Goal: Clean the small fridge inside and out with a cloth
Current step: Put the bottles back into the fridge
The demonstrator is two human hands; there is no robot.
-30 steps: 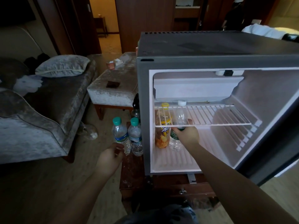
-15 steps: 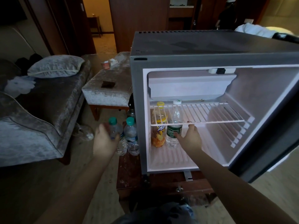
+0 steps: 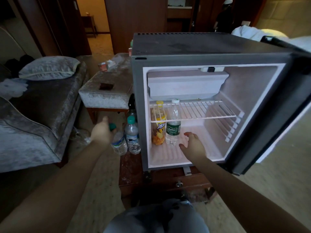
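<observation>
The fridge [image 3: 185, 47] stands on a low wooden stand [image 3: 131, 169] with its door [image 3: 284, 125] swung wide to the right, so the white inside faces the camera. Under the freezer box [image 3: 186, 84] a wire shelf [image 3: 193, 110] spans the width. Two bottles stand at the back left of the fridge floor, their caps poking up through the shelf: a yellow bottle [image 3: 158, 130] and, touching it on the right, a Cestbon bottle [image 3: 173, 128] with a green label. The right hand [image 3: 193, 145] reaches into the lower space, palm down over the ribbed floor, fingers straight and spread, holding nothing; its fingertips lie just right of the Cestbon bottle, and whether they touch it cannot be told. The left hand [image 3: 102, 133] is outside, left of the fridge, fingers curled round the green cap of a tilted bottle [image 3: 119, 143], which leans left at the top; whether its base rests on the stand cannot be told. Just beside it an upright bottle [image 3: 133, 138] with a green cap stands on the stand near the fridge wall, and a dark bottle [image 3: 132, 106] stands behind that. Further left are an ottoman [image 3: 104, 98] and a sofa [image 3: 42, 118] with a pillow [image 3: 48, 68]
</observation>
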